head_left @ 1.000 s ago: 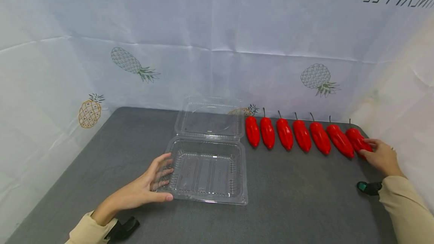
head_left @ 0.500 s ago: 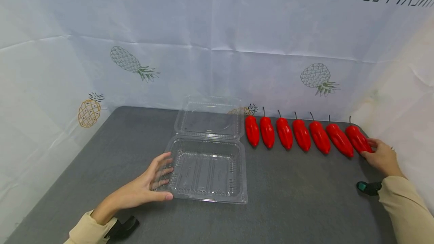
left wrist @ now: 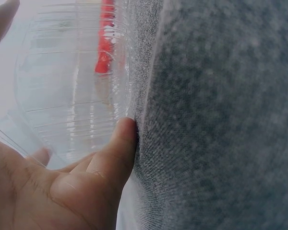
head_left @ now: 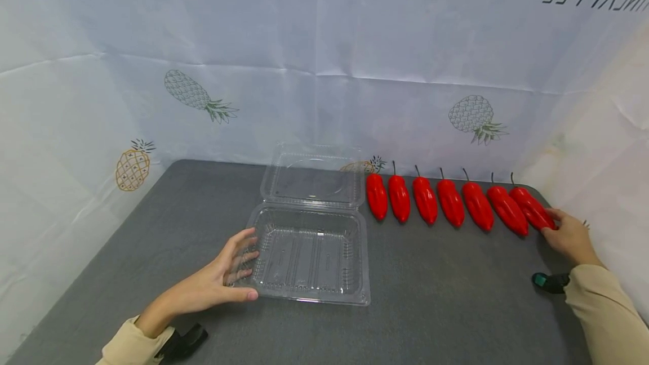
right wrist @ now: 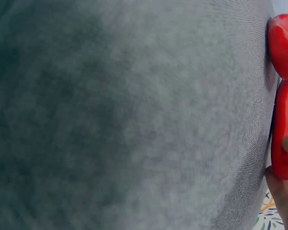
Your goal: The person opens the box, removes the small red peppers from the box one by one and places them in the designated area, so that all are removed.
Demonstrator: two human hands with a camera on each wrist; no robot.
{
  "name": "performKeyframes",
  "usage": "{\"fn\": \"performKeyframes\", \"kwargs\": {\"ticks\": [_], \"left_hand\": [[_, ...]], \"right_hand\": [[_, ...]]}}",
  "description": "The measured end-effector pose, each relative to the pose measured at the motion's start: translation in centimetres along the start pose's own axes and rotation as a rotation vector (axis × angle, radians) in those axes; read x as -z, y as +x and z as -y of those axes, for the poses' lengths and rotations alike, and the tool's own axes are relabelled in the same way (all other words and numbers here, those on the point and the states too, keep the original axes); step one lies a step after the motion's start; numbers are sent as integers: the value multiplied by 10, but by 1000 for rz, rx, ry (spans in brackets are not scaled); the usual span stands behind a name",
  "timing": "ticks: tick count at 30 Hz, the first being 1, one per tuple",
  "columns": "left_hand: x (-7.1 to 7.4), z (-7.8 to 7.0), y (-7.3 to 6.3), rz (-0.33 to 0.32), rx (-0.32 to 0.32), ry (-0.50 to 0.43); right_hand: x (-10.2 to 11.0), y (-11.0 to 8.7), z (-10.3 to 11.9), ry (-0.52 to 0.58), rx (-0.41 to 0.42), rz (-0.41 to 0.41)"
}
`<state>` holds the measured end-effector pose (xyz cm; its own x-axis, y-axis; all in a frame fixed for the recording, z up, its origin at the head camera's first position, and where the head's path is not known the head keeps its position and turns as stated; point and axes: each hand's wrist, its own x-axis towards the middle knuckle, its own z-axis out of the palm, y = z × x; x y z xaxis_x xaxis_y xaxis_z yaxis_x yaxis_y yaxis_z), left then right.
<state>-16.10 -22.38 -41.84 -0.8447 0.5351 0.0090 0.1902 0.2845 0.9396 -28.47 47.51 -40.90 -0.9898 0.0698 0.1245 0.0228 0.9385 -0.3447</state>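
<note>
A hinged clear plastic container (head_left: 309,296) lies on the table with its lid (head_left: 314,178) folded back. My left hand (head_left: 213,280) rests at its left side, fingers spread along the wall and thumb at the front corner. In the left wrist view the thumb (left wrist: 116,153) lies low against the plastic wall. Several glossy red peppers with dark stems stand in a row right of the lid. My right hand (head_left: 572,235) holds the lower end of the rightmost red pepper (head_left: 531,207) between thumb and fingers. Its neighbour, another red pepper (head_left: 508,211), lies close beside it.
The other red peppers, from the leftmost pepper (head_left: 377,196) to the fifth along, lie side by side on the dark grey table (head_left: 436,308). A white pineapple-print cloth (head_left: 324,111) hangs behind and at both sides. The container holds nothing.
The rightmost pepper has turned, its stem end swinging left toward the neighbouring pepper under my right hand. My left hand and the container have stayed put.
</note>
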Motion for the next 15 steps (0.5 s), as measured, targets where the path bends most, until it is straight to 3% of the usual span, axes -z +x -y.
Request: {"fn": "performKeyframes", "kwargs": {"ticks": [15], "left_hand": [[0, -1, 0, 9, -30, -4]], "right_hand": [[0, -4, 4, 39, -67, -17]]}}
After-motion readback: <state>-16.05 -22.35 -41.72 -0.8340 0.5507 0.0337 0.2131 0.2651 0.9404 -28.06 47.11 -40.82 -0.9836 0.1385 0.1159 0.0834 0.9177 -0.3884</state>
